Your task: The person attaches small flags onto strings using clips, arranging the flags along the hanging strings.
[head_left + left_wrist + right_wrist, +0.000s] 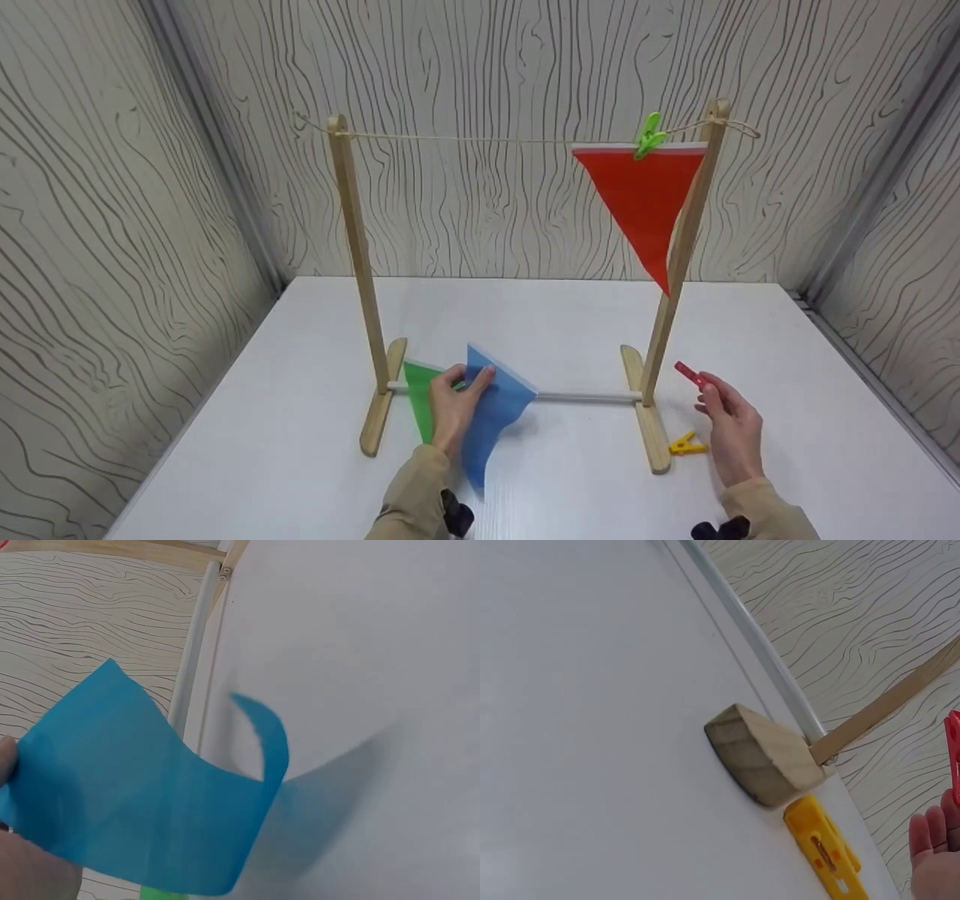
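Note:
My left hand (454, 409) pinches a blue triangular pennant (499, 401) near its white top edge, thumb in front. The pennant's tip hangs down and curls in the left wrist view. Behind that hand is a green pennant (420, 397), partly hidden. My right hand (733, 431), right of the stand, holds a red clothespin (688, 373) between thumb and fingers. Below it a yellow clothespin (686, 444) lies on the table beside the stand's right foot. A red pennant (645, 195) hangs from the string (465, 139) by a light green clothespin (649, 136).
A wooden stand has a left post (356, 255), a right post (690, 225) and a low white crossbar (589, 397). Its feet rest on the white table (525, 322). Wood-grain patterned panels (480, 67) enclose the back and sides.

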`<state>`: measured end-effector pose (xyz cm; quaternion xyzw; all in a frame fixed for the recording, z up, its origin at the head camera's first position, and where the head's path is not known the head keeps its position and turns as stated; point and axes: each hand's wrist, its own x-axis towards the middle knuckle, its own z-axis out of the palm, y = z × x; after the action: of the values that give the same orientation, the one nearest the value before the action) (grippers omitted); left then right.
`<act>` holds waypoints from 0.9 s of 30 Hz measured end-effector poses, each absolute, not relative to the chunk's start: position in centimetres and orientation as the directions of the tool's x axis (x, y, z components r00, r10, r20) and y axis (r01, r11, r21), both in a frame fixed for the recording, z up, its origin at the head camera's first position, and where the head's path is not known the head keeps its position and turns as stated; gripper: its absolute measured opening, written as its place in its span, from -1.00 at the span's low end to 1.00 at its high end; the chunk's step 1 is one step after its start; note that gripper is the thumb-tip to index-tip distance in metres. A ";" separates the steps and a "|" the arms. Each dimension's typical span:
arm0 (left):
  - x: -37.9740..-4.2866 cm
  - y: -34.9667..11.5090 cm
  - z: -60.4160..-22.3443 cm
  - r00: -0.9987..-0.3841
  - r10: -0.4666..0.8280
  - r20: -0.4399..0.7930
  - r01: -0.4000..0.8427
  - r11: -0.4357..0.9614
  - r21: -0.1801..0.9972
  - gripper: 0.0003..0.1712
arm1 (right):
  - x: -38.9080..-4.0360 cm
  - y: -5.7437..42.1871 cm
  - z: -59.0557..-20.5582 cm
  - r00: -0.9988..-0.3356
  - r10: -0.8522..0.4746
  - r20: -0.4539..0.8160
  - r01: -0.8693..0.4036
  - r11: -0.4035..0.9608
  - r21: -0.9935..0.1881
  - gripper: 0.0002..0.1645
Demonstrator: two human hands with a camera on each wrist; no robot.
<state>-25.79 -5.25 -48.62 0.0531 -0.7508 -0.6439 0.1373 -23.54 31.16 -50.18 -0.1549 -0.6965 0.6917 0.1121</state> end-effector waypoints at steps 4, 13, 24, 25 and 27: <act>-25.6 -5.2 -48.2 -0.954 -0.273 0.125 0.089 0.143 0.986 -0.66 | -23.3 30.7 -49.5 -0.937 0.338 -0.089 -0.004 -0.264 -0.964 -0.51; -25.2 -5.2 -47.0 -0.957 -0.258 0.133 0.109 0.104 0.989 -0.50 | -23.1 29.9 -48.2 -0.957 0.280 -0.070 -0.104 -0.562 -0.821 -0.78; -25.5 -5.2 -45.6 -0.956 -0.243 0.164 0.158 0.045 0.986 -0.64 | -22.6 28.8 -46.6 -0.955 0.286 0.074 -0.263 -0.710 -0.653 -0.75; -25.5 -5.2 -45.5 -0.957 -0.243 0.161 0.156 0.041 0.987 -0.63 | -22.6 28.7 -46.4 -0.955 0.289 0.068 -0.263 -0.718 -0.644 -0.75; -25.5 -5.2 -45.1 -0.957 -0.246 0.157 0.153 0.035 0.988 -0.61 | -22.5 28.5 -46.1 -0.956 0.284 0.067 -0.262 -0.736 -0.624 -0.76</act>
<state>-25.50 -5.19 -45.07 0.0330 -0.7050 -0.6937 0.1437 -22.45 28.49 -46.09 -0.0165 -0.3321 0.9316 0.1467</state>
